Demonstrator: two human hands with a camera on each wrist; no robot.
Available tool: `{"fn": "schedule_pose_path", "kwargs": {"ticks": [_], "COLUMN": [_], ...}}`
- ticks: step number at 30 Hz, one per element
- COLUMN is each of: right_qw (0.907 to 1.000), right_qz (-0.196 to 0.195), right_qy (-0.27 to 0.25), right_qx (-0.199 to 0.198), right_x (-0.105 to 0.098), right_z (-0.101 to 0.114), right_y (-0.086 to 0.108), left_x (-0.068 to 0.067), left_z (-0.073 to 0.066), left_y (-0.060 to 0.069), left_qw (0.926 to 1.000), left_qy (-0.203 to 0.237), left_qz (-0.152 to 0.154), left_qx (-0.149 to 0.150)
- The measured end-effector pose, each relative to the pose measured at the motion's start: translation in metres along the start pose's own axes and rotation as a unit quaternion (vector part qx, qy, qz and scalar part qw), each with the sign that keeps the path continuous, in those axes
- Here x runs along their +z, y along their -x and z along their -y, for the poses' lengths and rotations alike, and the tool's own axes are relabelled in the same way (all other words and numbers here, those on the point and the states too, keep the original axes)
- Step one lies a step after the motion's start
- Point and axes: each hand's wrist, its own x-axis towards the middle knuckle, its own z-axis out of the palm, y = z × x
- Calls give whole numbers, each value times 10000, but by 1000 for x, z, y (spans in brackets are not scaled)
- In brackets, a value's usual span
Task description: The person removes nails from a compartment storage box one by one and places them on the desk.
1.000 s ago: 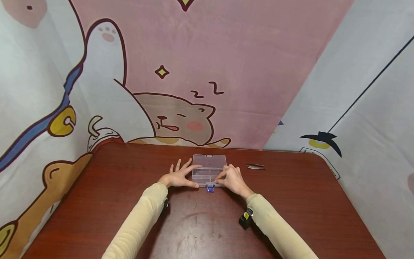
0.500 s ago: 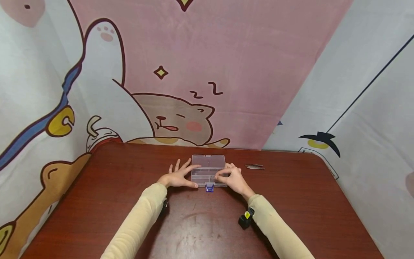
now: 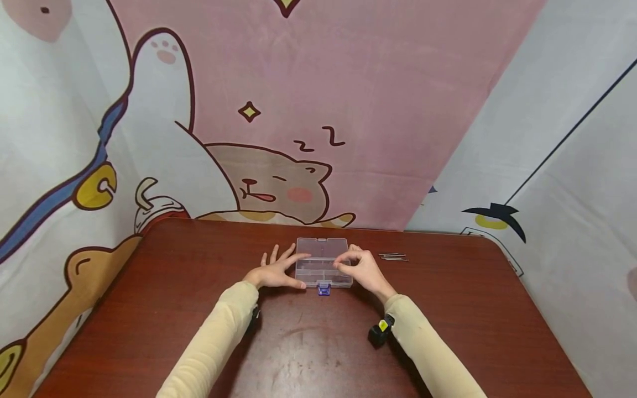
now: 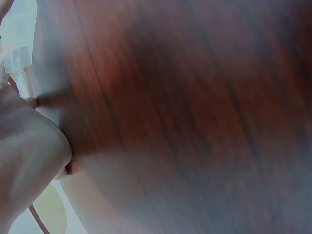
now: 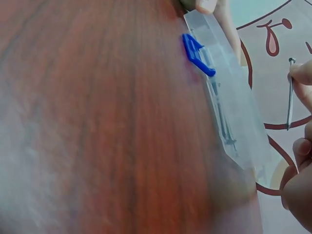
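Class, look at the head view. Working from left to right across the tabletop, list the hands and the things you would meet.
Left hand → clear compartment box → right hand → loose thin metal nails.

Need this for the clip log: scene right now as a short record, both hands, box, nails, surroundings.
left hand: fingers spread, at the box's left side
right hand: pinches one nail, raised above the box
box: clear plastic, divided inside, on the table
lid: open, at the far side
latch: blue, at the box's front
nails in box: seen through the clear wall; count unclear
loose nails: a few, right of the box
table: reddish-brown wood
backdrop: cartoon-printed cloth
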Motion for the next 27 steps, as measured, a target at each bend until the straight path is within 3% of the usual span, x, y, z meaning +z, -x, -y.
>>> {"fn": "schedule_pose_path", "kwargs": {"ticks": [3,11,19,27], "right_qw": [10000,9998,9982,9950], "right_qz": [-29,66,256,360], "right_qy": [19,184,534,930], "right_qx": [-35,87,-56,92], "right_x": [-4,-13,-37,-60], "right_z": [-2,-46,-60,-71], "right_y": [0,-1,8,16], "left_x": [0,-1,0,1], "left_z": [0,1,0,1], "left_y": [0,1,2,1], "left_qw": [10000,10000,9999,9999], "left_qy": [-10,44,98,72], "left_qz": [10,54,14,0], "left_qx": [-19,52,99,85]}}
